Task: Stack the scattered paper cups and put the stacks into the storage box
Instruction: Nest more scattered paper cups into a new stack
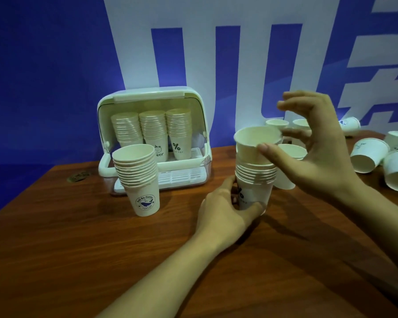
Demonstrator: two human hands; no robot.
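My left hand (pixel 223 207) grips the base of a stack of white paper cups (pixel 255 177) standing on the wooden table. The top cup (pixel 255 143) sits high and loose in that stack. My right hand (pixel 317 152) hovers beside it with fingers spread, thumb touching the top cup's side. A second, taller stack (pixel 139 180) with a whale print stands free to the left. The white storage box (pixel 152 97) behind it is open and holds three stacks (pixel 153 131).
Loose cups stand behind the held stack (pixel 285 171) and lie tipped on the right of the table (pixel 368 154). A blue and white wall closes off the back. The table's left edge (pixel 19 196) runs diagonally.
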